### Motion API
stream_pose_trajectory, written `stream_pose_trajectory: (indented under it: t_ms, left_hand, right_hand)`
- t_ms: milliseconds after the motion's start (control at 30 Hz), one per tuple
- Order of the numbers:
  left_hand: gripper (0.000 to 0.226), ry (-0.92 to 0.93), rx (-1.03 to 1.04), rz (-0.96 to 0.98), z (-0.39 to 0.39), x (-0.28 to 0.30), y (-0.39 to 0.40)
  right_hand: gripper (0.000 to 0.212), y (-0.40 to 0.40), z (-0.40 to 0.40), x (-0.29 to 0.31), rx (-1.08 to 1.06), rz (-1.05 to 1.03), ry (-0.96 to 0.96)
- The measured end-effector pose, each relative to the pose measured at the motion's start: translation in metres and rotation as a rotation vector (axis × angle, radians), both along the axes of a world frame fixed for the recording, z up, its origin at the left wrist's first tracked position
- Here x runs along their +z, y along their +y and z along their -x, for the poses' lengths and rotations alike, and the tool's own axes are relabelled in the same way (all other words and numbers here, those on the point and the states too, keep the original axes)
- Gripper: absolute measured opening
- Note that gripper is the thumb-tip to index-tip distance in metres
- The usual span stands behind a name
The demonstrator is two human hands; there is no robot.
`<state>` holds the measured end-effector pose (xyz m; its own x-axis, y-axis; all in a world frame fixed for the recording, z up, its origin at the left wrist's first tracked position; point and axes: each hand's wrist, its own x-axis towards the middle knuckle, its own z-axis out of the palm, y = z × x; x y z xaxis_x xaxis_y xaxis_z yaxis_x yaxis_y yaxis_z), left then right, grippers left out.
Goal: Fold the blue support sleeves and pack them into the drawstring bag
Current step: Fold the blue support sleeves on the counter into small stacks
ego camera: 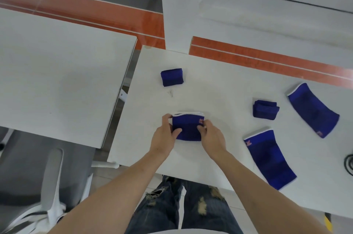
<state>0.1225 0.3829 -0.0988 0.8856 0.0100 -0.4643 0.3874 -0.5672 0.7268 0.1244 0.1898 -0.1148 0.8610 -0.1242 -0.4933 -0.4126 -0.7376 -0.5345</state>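
Note:
A blue support sleeve point(188, 125) with a white rim lies doubled over on the white table point(219, 84), near its front edge. My left hand point(165, 137) pinches its left side and my right hand point(212, 136) pinches its right side. Two folded blue sleeves rest apart: one at the back left point(172, 77), one to the right point(265, 109). Two flat, unfolded sleeves lie on the right, one near the front point(269, 159) and one farther right point(313, 109). No drawstring bag is in view.
A second white table point(57, 73) stands to the left across a narrow gap. A grey office chair point(47, 176) sits at the lower left. A black cable point(348, 163) curls at the table's right edge. A white pillar point(191, 14) rises behind.

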Motion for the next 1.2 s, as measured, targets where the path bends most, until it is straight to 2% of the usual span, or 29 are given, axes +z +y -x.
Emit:
stream_pose_trajectory:
  t_ms: [100, 200, 267, 400, 467, 567, 700, 833, 1200]
  left_hand:
    - [0.063, -0.057, -0.035, -0.201, -0.003, -0.004, -0.007]
    - [0.071, -0.094, -0.108, -0.453, -0.003, -0.008, -0.012]
    - [0.069, -0.220, -0.181, -0.545, -0.003, -0.011, -0.012]
    - [0.052, -0.613, -0.365, -0.540, -0.002, -0.013, -0.001]
    - [0.054, -0.666, -0.530, -0.545, -0.001, -0.013, 0.002]
    - [0.054, -0.608, -0.696, -0.604, 0.001, -0.021, 0.001]
    - [0.063, -0.372, -0.712, -0.661, -0.002, -0.029, -0.002]
    - [0.068, -0.361, -0.744, -0.715, -0.003, -0.041, 0.001]
    - [0.073, -0.334, -0.820, -0.713, -0.011, -0.048, 0.004]
  right_hand:
    - [0.017, 0.003, -0.006, 0.004, -0.070, 0.041, 0.048]
    - [0.028, 0.000, -0.007, 0.005, -0.074, 0.099, 0.006]
    - [0.034, -0.002, -0.005, 0.005, -0.034, 0.134, -0.119]
    - [0.032, -0.012, 0.008, 0.005, 0.236, 0.225, -0.484]
    - [0.036, -0.018, 0.012, -0.001, 0.362, 0.254, -0.568]
    - [0.050, -0.024, 0.014, -0.012, 0.487, 0.275, -0.543]
    - [0.060, -0.027, 0.011, -0.018, 0.619, 0.361, -0.294]
    - [0.062, -0.031, 0.008, -0.025, 0.709, 0.403, -0.137]
    - [0.062, -0.034, 0.001, -0.026, 0.735, 0.359, -0.055]
